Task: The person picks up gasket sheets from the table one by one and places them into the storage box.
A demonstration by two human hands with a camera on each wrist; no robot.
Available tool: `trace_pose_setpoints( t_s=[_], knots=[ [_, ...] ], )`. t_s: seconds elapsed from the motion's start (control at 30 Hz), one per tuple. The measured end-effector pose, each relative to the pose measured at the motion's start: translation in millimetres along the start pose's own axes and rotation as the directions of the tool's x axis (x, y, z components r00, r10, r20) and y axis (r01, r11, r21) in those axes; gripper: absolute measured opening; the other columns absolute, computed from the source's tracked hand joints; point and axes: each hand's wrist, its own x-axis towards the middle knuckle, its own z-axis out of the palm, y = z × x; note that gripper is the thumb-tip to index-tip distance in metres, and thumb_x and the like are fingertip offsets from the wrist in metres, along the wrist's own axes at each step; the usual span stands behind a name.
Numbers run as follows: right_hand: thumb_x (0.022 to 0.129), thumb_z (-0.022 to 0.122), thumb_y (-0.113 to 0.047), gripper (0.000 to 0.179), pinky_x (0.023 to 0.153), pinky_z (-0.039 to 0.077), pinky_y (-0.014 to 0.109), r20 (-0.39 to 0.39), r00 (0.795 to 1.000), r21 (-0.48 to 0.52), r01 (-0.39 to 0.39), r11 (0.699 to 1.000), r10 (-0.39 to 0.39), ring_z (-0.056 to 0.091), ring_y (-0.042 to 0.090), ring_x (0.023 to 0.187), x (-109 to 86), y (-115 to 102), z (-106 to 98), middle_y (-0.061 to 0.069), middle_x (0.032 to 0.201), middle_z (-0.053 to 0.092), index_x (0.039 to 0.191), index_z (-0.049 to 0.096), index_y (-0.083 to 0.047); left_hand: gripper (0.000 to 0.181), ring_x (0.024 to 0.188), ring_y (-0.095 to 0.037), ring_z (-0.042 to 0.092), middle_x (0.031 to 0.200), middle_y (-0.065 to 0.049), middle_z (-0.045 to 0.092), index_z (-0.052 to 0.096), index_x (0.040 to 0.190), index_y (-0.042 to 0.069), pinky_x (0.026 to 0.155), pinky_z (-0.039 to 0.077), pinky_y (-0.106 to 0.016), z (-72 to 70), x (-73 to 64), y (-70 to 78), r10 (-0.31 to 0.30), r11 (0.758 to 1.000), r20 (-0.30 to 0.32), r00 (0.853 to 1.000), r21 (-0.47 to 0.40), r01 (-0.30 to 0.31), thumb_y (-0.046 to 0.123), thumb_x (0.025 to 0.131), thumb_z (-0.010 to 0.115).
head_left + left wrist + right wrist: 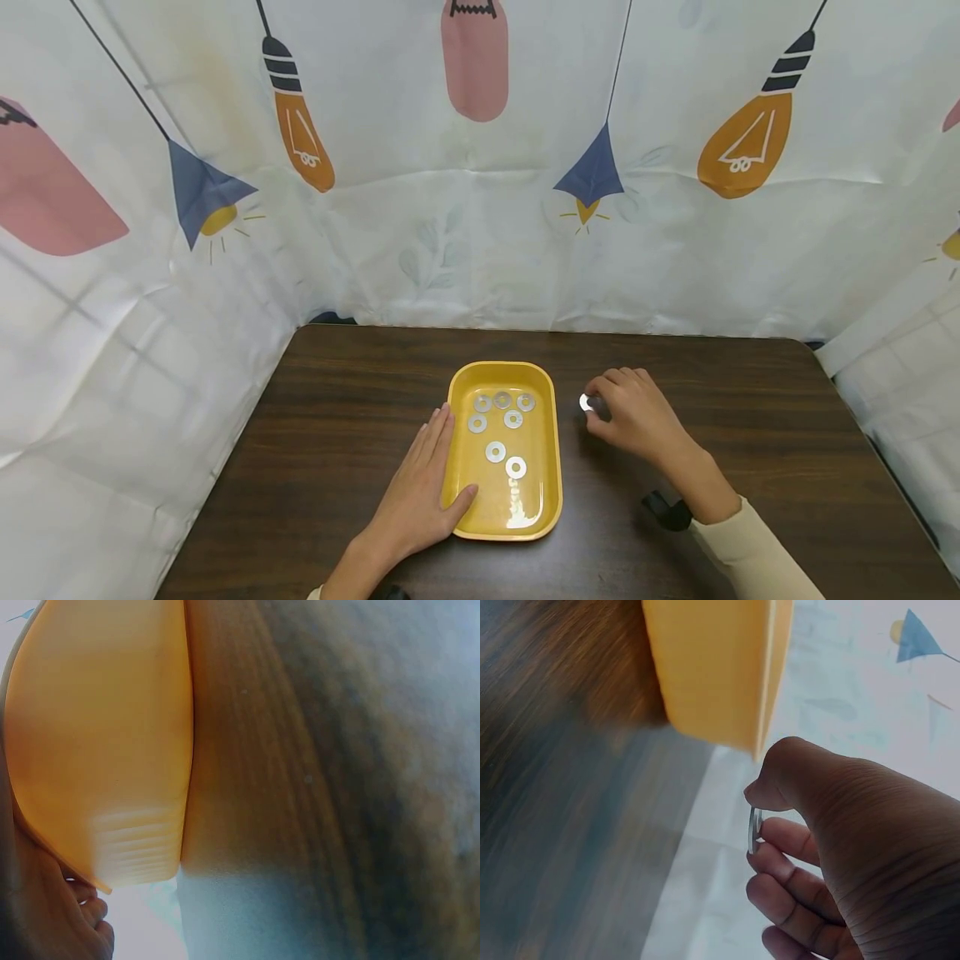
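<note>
A yellow tray (546,500) stands on the brown table, with several flat metal washers (495,452) lying loose inside it. My left hand (420,483) rests along the tray's left rim, its fingers straight and the thumb over the near left edge. To the right of the tray, my right hand (633,417) pinches a metal washer (585,403) between thumb and fingers. In the right wrist view that washer (754,829) appears edge-on at the fingertips, with the tray's yellow side (712,675) beyond it. The left wrist view shows the tray's outer wall (105,735) close up.
The dark wood-grain table (360,392) extends around the tray on all sides. A white curtain (480,250) printed with lamps and bulbs hangs behind the table and along both sides. A black strap piece (667,510) sits at the right wrist.
</note>
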Motion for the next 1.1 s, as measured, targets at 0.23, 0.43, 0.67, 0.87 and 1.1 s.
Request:
trace_pose_setpoints(
  t_s=[0.23,0.43,0.67,0.87,1.1],
  knots=[
    [0.081,0.085,-0.019,0.022,0.093,0.058,0.049,0.004,1.0,0.004,0.0,1.0,0.0,0.068,0.026,0.091,6.5,-9,-5,0.005,0.096,0.074,0.098,0.077,-0.008,0.103,0.167,-0.03,0.02,0.18,-0.01,0.012,0.02,0.168,0.0,0.132,-0.009,-0.015,-0.3,-1.1,-0.5,0.008,1.0,-0.006,1.0,0.003,-0.008,0.047,0.093,0.072],
    [0.081,0.085,-0.02,0.023,0.092,0.057,0.048,0.005,1.0,0.031,0.013,0.999,-0.013,0.067,0.025,0.09,13.7,-16,-7,0.004,0.097,0.074,0.098,0.077,-0.009,0.101,0.166,-0.031,0.022,0.18,-0.012,0.015,0.022,0.167,-0.001,0.132,-0.01,-0.014,0.8,-1.3,-2.0,0.011,1.0,-0.014,1.0,0.011,-0.011,0.047,0.093,0.071],
    [0.08,0.084,-0.019,0.022,0.089,0.056,0.046,-0.004,0.999,0.06,0.041,0.997,-0.041,0.068,0.025,0.091,23.0,-24,-6,0.004,0.096,0.074,0.098,0.077,-0.009,0.101,0.166,-0.03,0.021,0.18,-0.011,0.014,0.021,0.168,0.0,0.132,-0.01,-0.014,1.2,-1.1,-2.3,0.008,1.0,-0.012,1.0,0.009,-0.008,0.048,0.094,0.071],
    [0.081,0.083,-0.021,0.021,0.087,0.055,0.045,-0.001,0.998,0.084,0.058,0.995,-0.058,0.068,0.024,0.09,29.0,-31,-5,0.004,0.097,0.076,0.099,0.078,-0.01,0.103,0.167,-0.029,0.02,0.181,-0.009,0.012,0.02,0.168,0.001,0.132,-0.01,-0.016,0.1,-0.6,-1.0,0.007,1.0,-0.004,1.0,0.004,-0.007,0.048,0.093,0.071],
    [0.082,0.084,-0.022,0.022,0.089,0.055,0.044,0.02,0.997,0.108,0.071,0.992,-0.073,0.067,0.024,0.091,34.3,-39,-4,0.003,0.098,0.077,0.1,0.078,-0.011,0.103,0.168,-0.028,0.017,0.181,-0.009,0.011,0.019,0.169,0.001,0.132,-0.01,-0.016,-0.1,-0.2,-0.7,0.004,1.0,0.003,1.0,0.0,-0.004,0.049,0.093,0.07]
  ],
)
